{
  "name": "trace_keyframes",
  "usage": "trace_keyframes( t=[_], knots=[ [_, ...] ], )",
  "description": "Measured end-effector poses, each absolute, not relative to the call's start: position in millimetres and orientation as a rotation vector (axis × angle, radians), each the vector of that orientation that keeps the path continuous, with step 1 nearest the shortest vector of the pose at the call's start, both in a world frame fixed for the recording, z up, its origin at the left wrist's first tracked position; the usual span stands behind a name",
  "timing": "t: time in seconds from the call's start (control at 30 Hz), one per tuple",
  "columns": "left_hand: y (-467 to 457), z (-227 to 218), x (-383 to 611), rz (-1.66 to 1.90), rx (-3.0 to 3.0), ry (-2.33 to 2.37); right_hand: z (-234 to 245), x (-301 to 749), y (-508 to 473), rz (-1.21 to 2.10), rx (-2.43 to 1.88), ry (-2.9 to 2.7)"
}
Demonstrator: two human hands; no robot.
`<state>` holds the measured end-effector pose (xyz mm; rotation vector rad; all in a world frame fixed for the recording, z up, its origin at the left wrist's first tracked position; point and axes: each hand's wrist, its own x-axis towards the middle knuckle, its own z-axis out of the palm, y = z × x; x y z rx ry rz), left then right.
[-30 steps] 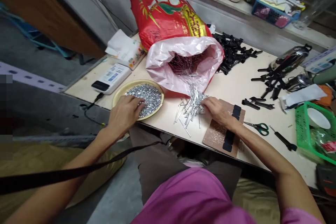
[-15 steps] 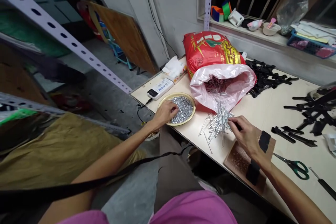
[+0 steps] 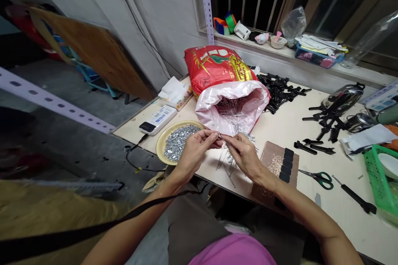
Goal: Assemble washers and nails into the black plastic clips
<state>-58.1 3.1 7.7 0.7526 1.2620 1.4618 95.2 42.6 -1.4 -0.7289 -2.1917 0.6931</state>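
My left hand (image 3: 199, 145) and my right hand (image 3: 244, 151) meet fingertip to fingertip above the front of the table. Both are closed in a pinch. Between them shows a tiny shiny tip, apparently a long thin bolt in my right fingers against a small metal washer in my left; the fingers hide most of both. A yellow bowl (image 3: 159, 149) full of small metal washers (image 3: 178, 143) stands left of my left hand. Behind and below my hands lies a loose pile of long thin bolts (image 3: 230, 161), spilling from the open red bag (image 3: 217, 66).
Right of my hands are a brown board (image 3: 270, 153) with black pads, scissors (image 3: 320, 179), a black-handled tool (image 3: 354, 194) and a green basket (image 3: 374, 178). Black plastic parts (image 3: 276, 91) lie further back. A white device (image 3: 158, 120) and a tissue pack (image 3: 177, 92) stand at the left.
My left hand has come out of the bowl and moved right. My right hand has left the bolt pile and moved left to meet it. The view has turned right.
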Motion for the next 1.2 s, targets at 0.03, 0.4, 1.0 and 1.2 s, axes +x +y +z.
trace_keyframes(
  t=[0.03, 0.4, 1.0, 1.2],
  knots=[
    [4.3, 8.2, -54.3, 1.467, 0.752, 1.25, -0.1, 99.2, 42.8, 0.695, -0.741, -2.187],
    [15.2, 8.6, -32.6, 1.435, 0.801, 1.235, -0.3, 126.2, 41.4, 0.621, -0.863, -2.207],
    [25.6, -9.8, -7.6, 1.256, 0.666, 1.195, -15.8, 150.6, 33.5, 0.246, -1.165, -2.288],
    [22.4, -16.9, 1.5, 1.312, 0.883, 1.263, -20.0, 159.2, 30.4, 0.161, -1.243, -2.294]
  ],
)
